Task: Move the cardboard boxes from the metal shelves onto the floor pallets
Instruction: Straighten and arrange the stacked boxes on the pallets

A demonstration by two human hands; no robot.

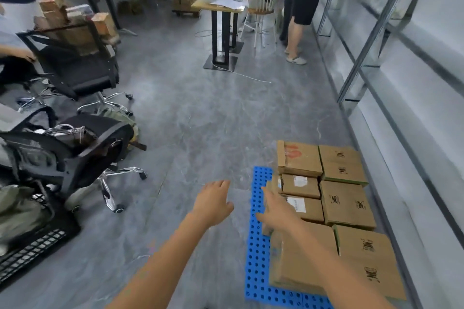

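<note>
Hovering empty, fingers wide: left hand (213,202) left of blue pallet (258,258), right hand (278,211) over it; fill pallet's bare strip next.

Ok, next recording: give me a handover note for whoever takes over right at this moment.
Left hand: open, holds nothing, over bare floor.
Right hand: open, fingers straight, reaching over the boxes' left edge; touch unclear.
Cardboard boxes: seven show, packed side by side on the blue pallet beside the metal shelves.
Done: those boxes are down.
Left: the shelf stretch in view shows no boxes; check farther along, where another person stands.
</note>
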